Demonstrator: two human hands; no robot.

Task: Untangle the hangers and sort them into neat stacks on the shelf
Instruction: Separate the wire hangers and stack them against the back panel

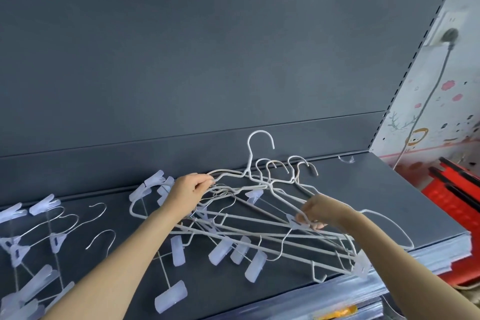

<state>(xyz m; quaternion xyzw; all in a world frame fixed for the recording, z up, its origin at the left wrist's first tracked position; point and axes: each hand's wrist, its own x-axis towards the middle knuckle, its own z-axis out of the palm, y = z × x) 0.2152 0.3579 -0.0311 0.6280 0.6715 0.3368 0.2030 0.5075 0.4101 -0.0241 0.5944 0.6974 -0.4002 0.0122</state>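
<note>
My left hand (191,191) and right hand (315,212) both pinch the tangled hangers (219,252); yanking could drag snagged ones off the shelf (389,202)

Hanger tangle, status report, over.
Left hand pinching shoulder of white hanger, right hand gripping wires lower right. Tangle not yet apart, on shelf. Clip hangers lie left, nothing blocking.

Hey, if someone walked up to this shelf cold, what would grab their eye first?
First the tangle of white hangers mid-shelf, hooks sticking up, with both hands in it: the left hand grips wire at its left end, and the right hand pinches wire near a clip. Next come the clip hangers spread at the shelf's left and a red basket past its right edge.
</note>
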